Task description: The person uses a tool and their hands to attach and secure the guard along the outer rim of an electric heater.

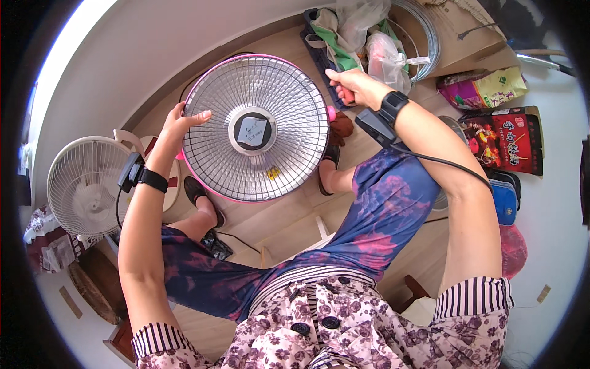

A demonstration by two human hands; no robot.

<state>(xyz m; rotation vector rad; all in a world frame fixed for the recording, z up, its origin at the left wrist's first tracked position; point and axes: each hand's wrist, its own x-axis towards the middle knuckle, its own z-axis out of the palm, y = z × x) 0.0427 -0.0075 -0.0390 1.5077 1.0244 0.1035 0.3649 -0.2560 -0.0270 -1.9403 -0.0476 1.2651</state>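
Left grip (pixel 179 126) clasps the round, pink-rimmed heater with black wire grille (pixel 254 133), at its 9 o'clock edge; heater sits at 11 o'clock in view. Right grip (pixel 359 88), at 1 o'clock, clenches a mostly hidden red object (pixel 348 95). Judgement: firm rim pressure should limit wobble.

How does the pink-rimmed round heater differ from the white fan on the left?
The heater has dark guard wires and a pink rim; the fan has a whitish guard and rim. The left hand grips the heater's edge; no hand touches the fan. Both have round wire guards.
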